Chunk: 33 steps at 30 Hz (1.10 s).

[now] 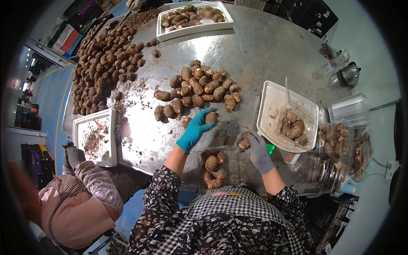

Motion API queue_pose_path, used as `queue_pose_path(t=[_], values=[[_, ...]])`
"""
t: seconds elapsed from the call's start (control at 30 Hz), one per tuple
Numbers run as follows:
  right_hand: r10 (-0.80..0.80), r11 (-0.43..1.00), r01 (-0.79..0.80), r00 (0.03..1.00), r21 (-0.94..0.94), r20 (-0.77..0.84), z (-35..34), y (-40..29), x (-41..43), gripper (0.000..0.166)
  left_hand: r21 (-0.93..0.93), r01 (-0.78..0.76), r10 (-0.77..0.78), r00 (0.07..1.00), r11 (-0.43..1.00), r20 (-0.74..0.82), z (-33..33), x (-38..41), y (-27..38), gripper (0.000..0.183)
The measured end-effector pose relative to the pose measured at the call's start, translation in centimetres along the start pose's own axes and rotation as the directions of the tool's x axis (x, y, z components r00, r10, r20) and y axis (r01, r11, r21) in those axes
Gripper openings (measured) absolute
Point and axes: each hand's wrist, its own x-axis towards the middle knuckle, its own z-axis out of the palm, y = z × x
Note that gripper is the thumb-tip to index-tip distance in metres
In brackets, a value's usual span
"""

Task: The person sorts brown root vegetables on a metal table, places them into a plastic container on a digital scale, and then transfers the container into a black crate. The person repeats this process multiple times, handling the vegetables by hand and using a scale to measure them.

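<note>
My left hand (198,129), in a teal glove, has its fingers around a brown taro corm (210,118) at the near edge of a loose pile of taro corms (197,84). In a grey knit glove, my right hand (259,153) grips a small taro corm (244,140) to the right. Between my forearms, close to my apron, stands a clear plastic clamshell box (229,165) with several taro corms (214,170) inside. Right of my right hand, a white tub (266,105) on a weighing scale (287,156) holds another clear box of taro corms (295,127).
A large heap of taro corms (108,60) covers the metal table's (255,47) left side. At the far edge is a white foam tray (194,30) of corms. Filled clear boxes (334,143) stack at right. A co-worker's gloved hand (75,155) is beside a debris-strewn white tray (111,140).
</note>
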Motion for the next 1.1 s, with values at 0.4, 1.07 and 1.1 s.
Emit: queue_pose_path(t=[0.4, 1.07, 1.1], values=[[-0.293, 0.295, 0.297, 0.933, -0.908, 0.210, 3.5, -0.9, -2.4, 0.054, -0.556, -0.034, 0.169, 0.967, 0.830, 0.193, 7.1, -4.7, 1.3, 0.071], [-0.524, 0.125, 0.350, 0.818, -0.928, 0.238, 2.5, -0.7, -2.9, 0.058, -0.407, 0.112, -0.066, 0.990, 0.907, 0.126, 8.0, -6.2, 0.5, 0.040], [-0.512, 0.129, 0.339, 0.828, -0.932, 0.231, 2.5, -0.8, -3.0, 0.058, -0.357, 0.085, -0.047, 0.992, 0.930, 0.115, 8.1, -6.1, 0.4, 0.041]])
